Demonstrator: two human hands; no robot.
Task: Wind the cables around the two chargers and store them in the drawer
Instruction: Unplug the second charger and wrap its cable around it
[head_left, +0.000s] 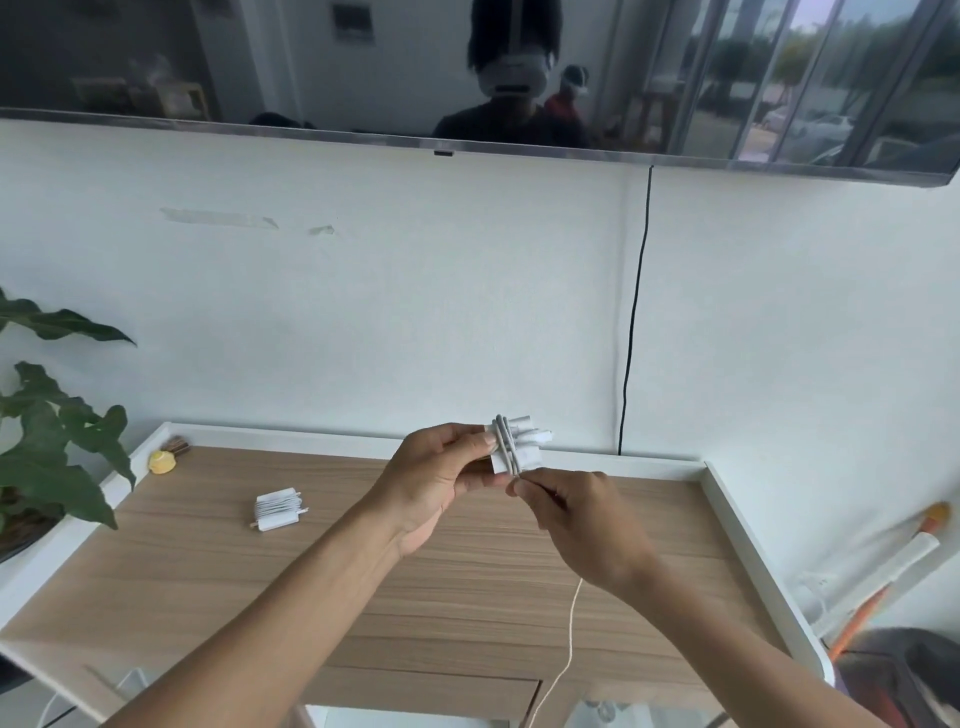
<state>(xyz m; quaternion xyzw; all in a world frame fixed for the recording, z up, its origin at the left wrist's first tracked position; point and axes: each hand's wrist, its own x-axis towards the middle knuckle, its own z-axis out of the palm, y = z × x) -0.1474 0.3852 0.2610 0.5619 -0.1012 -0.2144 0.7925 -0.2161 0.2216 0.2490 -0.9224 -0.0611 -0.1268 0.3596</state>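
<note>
White wall under a dark screen (467, 67), wood-grain counter (363, 597) with white raised rim, wound charger (278, 509) lay toward its back-left corner, left hand (441, 478) gripped second charger (514, 447) above the back edge, right hand (576, 512) pinched its cable (569, 639) just beside.

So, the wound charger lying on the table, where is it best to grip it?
Grip the wound charger across its two bare ends, coming from above. It lies flat on the table, and the cable loops cover its middle, so fingers on the ends would likely not disturb the loops.
</note>
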